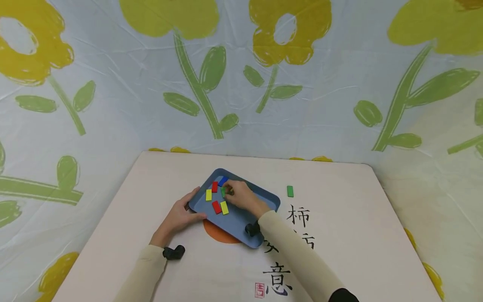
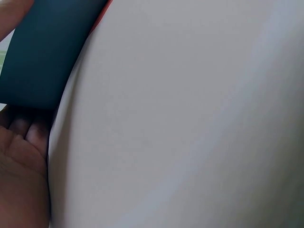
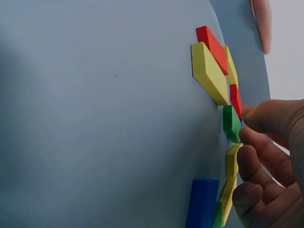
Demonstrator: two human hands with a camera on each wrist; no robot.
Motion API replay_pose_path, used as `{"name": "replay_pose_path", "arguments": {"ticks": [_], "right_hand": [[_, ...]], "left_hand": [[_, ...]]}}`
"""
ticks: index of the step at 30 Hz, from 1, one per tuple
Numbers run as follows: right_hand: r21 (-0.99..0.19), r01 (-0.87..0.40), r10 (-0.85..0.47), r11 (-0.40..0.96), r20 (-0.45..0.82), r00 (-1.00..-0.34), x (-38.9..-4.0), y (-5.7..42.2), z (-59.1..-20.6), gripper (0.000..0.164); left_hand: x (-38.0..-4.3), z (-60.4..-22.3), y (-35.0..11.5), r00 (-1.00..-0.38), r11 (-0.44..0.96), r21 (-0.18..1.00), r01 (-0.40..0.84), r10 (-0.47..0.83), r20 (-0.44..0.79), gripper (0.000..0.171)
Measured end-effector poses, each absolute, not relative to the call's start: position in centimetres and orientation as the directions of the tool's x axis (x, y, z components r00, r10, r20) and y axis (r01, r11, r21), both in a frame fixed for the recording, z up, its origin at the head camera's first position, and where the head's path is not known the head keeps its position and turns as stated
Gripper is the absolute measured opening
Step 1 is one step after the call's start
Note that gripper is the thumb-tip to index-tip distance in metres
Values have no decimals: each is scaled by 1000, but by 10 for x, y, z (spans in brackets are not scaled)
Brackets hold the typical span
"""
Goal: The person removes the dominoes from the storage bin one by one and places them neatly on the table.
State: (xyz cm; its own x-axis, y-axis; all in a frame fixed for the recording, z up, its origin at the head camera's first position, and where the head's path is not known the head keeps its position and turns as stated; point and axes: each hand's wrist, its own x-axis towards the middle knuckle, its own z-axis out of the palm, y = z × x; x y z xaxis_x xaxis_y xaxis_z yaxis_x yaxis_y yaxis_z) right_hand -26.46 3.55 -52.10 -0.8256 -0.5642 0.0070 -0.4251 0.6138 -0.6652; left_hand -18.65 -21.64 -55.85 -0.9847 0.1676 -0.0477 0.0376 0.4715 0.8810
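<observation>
A blue-grey tray [image 1: 234,222] lies slantwise on the table, bearing several small rectangular blocks. My left hand [image 1: 180,215] grips its left corner, thumb over the rim and fingers tucked beneath, as the left wrist view shows. Over the tray's far part, my right hand [image 1: 243,196] pinches a green block [image 3: 232,123] between thumb and index fingertips. Close to it are a blue block [image 1: 223,181], a red block [image 1: 214,186] and a yellow block [image 1: 209,194]. Another red block [image 1: 216,207] and yellow block [image 1: 224,207] lie nearer. The right hand hides more blocks from the head view.
A loose green block [image 1: 290,191] lies on the pale table cover [image 1: 339,209], right of the tray. Black characters and an orange disc [image 1: 219,233] are printed on the cover. Behind hangs a flower-patterned cloth [image 1: 320,105].
</observation>
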Motion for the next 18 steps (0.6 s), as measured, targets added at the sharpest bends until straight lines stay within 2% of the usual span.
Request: {"name": "replay_pose_path", "arguments": {"ticks": [8, 18], "right_hand": [[-677, -427, -568, 599, 17, -823, -265, 33, -523, 38], [-611, -459, -558, 645, 33, -829, -265, 28, -525, 47]], "left_hand": [[-185, -557, -217, -987, 467, 883, 39, 156, -39, 94], [-182, -556, -215, -986, 469, 882, 51, 164, -30, 93]]}}
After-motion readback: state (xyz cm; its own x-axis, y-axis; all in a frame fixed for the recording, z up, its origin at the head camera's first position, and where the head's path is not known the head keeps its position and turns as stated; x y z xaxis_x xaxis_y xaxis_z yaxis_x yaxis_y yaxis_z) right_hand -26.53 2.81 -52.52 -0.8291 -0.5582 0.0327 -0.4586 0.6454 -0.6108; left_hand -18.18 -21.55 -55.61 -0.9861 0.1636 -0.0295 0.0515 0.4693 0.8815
